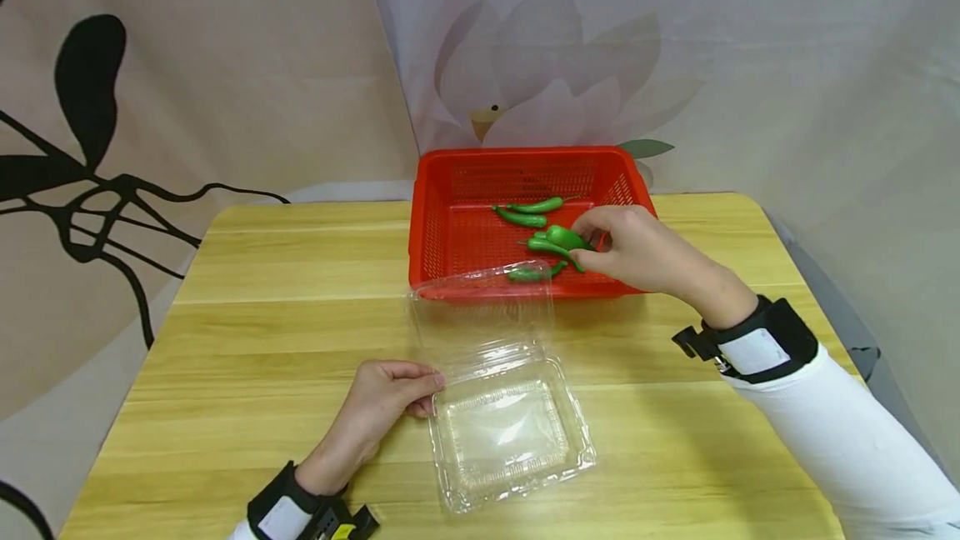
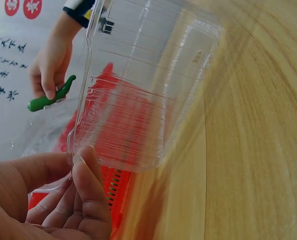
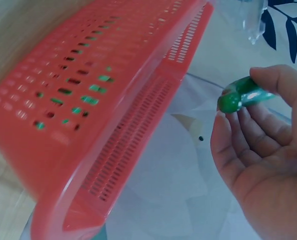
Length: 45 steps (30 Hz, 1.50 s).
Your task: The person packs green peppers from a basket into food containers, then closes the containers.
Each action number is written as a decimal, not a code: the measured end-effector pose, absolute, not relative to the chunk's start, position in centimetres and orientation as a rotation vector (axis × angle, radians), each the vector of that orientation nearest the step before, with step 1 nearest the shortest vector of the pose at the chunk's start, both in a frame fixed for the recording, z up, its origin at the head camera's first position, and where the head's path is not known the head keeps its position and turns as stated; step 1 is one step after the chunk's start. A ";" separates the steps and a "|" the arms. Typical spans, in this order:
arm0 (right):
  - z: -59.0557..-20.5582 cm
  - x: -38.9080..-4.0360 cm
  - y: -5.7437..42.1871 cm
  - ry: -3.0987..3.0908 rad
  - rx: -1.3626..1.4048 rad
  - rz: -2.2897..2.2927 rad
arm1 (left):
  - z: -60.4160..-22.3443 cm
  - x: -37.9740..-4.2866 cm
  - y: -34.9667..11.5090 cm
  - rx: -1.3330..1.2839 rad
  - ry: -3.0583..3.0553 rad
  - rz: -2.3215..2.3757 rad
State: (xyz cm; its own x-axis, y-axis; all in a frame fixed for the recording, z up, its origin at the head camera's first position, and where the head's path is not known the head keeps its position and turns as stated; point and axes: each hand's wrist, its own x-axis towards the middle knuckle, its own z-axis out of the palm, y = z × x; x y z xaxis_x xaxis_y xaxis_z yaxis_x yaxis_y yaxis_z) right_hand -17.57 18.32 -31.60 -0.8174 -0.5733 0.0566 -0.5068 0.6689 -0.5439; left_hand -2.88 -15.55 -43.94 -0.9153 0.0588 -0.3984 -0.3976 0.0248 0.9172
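Note:
A clear plastic clamshell box [image 1: 501,432] lies open on the table, its lid [image 1: 480,315] raised toward the basket. My left hand [image 1: 393,394] pinches the box's left edge near the hinge between thumb and fingers. Over the red basket [image 1: 424,215], my right hand [image 1: 637,247] holds a green pepper [image 3: 238,95] between thumb and fingertips, above the basket's rim in the right wrist view. Several other green peppers [image 1: 534,206] lie on the basket floor. The lid's far edge overlaps the basket's near side in the head view, and one pepper shows through it.
The light wooden table [image 1: 300,290] carries the box in front of the basket. A printed curtain [image 1: 300,65] hangs right behind the table's back edge, close to the basket.

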 end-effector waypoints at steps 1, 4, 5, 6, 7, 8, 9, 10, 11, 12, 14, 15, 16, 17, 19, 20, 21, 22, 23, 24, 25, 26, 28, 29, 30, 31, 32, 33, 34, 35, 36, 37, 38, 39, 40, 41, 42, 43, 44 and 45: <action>-31.6 -17.4 18.2 2.761 -0.909 -0.846 | -44.0 -2.9 -15.5 -0.347 1.985 1.958; -31.5 -16.9 17.9 2.770 -0.932 -0.846 | -44.0 -2.9 -15.6 -0.338 1.991 1.955; -31.5 -16.7 17.9 2.773 -0.940 -0.844 | -44.0 -2.9 -15.6 -0.335 1.993 1.955; -31.4 -16.5 17.8 2.774 -0.949 -0.845 | -44.0 -2.9 -15.6 -0.332 1.995 1.957; -31.4 -16.4 17.7 2.775 -0.956 -0.847 | -44.0 -2.9 -15.6 -0.330 1.996 1.958; -31.4 -16.2 17.6 2.774 -0.963 -0.851 | -44.0 -2.9 -15.6 -0.330 1.997 1.958; -31.3 -16.0 17.6 2.772 -0.972 -0.855 | -44.0 -2.9 -15.6 -0.330 1.998 1.958; -31.3 -15.8 17.5 2.770 -0.982 -0.856 | -44.0 -2.9 -15.6 -0.331 1.997 1.958; -31.3 -15.6 17.4 2.772 -0.994 -0.856 | -44.0 -2.9 -15.6 -0.331 1.996 1.959; -31.3 -15.4 17.3 2.773 -1.007 -0.856 | -44.0 -2.9 -15.6 -0.332 1.994 1.960; -31.3 -15.0 17.1 2.777 -1.032 -0.857 | -44.0 -2.9 -15.6 -0.332 1.994 1.961; -31.3 -14.8 16.9 2.781 -1.050 -0.856 | -44.0 -2.9 -15.6 -0.333 1.995 1.960; -31.3 -14.5 16.7 2.784 -1.068 -0.857 | -43.9 -2.9 -15.6 -0.335 1.995 1.960; -31.3 -14.2 16.5 2.779 -1.089 -0.857 | -43.9 -2.9 -15.6 -0.338 1.993 1.960; -31.4 -13.6 16.1 2.764 -1.136 -0.856 | -43.8 -2.8 -15.6 -0.342 1.997 1.958; -31.5 -13.3 15.8 2.753 -1.160 -0.857 | -43.8 -2.8 -15.6 -0.343 1.997 1.958; -31.5 -13.0 15.6 2.744 -1.182 -0.853 | -43.8 -2.8 -15.6 -0.343 1.997 1.958; -31.6 -12.7 15.4 2.733 -1.201 -0.852 | -43.8 -2.8 -15.6 -0.342 1.996 1.960; -31.6 -12.5 15.2 2.721 -1.221 -0.852 | -43.8 -2.8 -15.6 -0.340 1.995 1.961; -31.7 -12.2 15.1 2.717 -1.238 -0.853 | -43.8 -2.8 -15.6 -0.338 1.996 1.962; -31.8 -12.0 14.9 2.713 -1.252 -0.857 | -43.8 -2.8 -15.6 -0.338 1.995 1.962; -31.8 -11.8 14.8 2.708 -1.270 -0.863 | -43.8 -2.8 -15.6 -0.336 1.995 1.962; -32.0 -11.4 14.6 2.700 -1.299 -0.878 | -43.8 -2.8 -15.5 -0.339 1.997 1.957; -32.1 -11.2 14.5 2.697 -1.316 -0.883 | -43.7 -2.8 -15.5 -0.341 1.999 1.955; -32.1 -11.0 14.4 2.696 -1.333 -0.885 | -43.7 -2.8 -15.5 -0.344 2.001 1.953; -32.3 -10.9 14.2 2.693 -1.351 -0.885 | -43.7 -2.8 -15.5 -0.347 2.002 1.951; -32.4 -10.7 14.1 2.689 -1.371 -0.885 | -43.7 -2.8 -15.5 -0.349 2.003 1.951; -32.6 -10.5 13.9 2.687 -1.390 -0.880 | -43.7 -2.8 -15.5 -0.352 2.004 1.949; -32.7 -10.4 13.7 2.682 -1.413 -0.871 | -43.7 -2.8 -15.5 -0.353 2.005 1.949; -32.9 -10.2 13.5 2.671 -1.434 -0.865 | -43.7 -2.8 -15.5 -0.355 2.004 1.949; -33.1 -10.0 13.3 2.658 -1.451 -0.861 | -43.7 -2.8 -15.5 -0.355 2.003 1.951; -33.3 -9.8 13.1 2.643 -1.464 -0.858 | -43.7 -2.8 -15.5 -0.354 2.004 1.950; -33.5 -9.6 12.9 2.630 -1.475 -0.851 | -43.7 -2.8 -15.5 -0.353 2.003 1.951; -33.7 -9.4 12.7 2.619 -1.482 -0.842 | -43.7 -2.8 -15.5 -0.352 2.002 1.953; -33.9 -9.3 12.5 2.607 -1.486 -0.835 | -43.7 -2.8 -15.5 -0.350 2.000 1.956; -34.1 -9.1 12.3 2.597 -1.493 -0.829 | -43.7 -2.8 -15.5 -0.348 1.999 1.959; -34.3 -8.9 12.1 2.594 -1.501 -0.814 | -43.8 -2.8 -15.5 -0.346 1.998 1.961; -34.5 -8.7 11.9 2.591 -1.512 -0.799 | -43.8 -2.8 -15.5 -0.345 1.998 1.961; -34.7 -8.5 11.7 2.591 -1.524 -0.781 | -43.7 -2.8 -15.5 -0.344 1.997 1.962; -35.0 -8.4 11.5 2.590 -1.534 -0.765 | -43.7 -2.8 -15.5 -0.342 1.997 1.962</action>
State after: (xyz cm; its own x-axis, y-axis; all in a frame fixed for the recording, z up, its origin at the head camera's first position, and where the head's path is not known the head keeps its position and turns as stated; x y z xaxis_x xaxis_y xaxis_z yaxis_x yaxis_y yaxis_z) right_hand -8.39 11.50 -34.97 -0.5113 -0.8325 0.2133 -0.8148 0.3908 -0.4281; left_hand -2.84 -15.45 -43.74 -0.9203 0.0520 -0.3878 -0.3868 0.0281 0.9217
